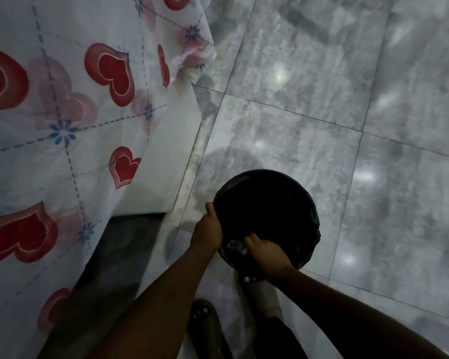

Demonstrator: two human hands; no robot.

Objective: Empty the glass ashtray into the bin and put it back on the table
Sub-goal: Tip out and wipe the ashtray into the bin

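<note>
While the person bends over the floor, both hands are at the round black bin (267,203). The bin stands on the grey tiled floor (322,99) and has a dark bag (313,229) folded over its rim.

The left hand (208,229) is on the bin's left rim. Its fingers are curled over the edge and go inside, so only the back of the hand and the thumb show. It looks like they are gripping the rim.

The right hand (266,251) is over the near side of the bin's mouth. Its fingers are bent and wrapped around the glass ashtray (236,246). Only a small shiny bit of the ashtray peeks out just left of the hand, low inside the bin's opening. It is too dark to tell if the ashtray is tipped or flat, or what is inside the bin.

On the left, a white cloth with red hearts and blue flowers (62,112) hangs down over something big. I cannot tell what is under it. Its lower edge is near the left arm but not touching the bin. A dark gap shows under the cloth.

Two feet in sandals (205,322) stand right below the bin. To the right of the bin and beyond it, the shiny floor is wide open with bright spots of light on it.
</note>
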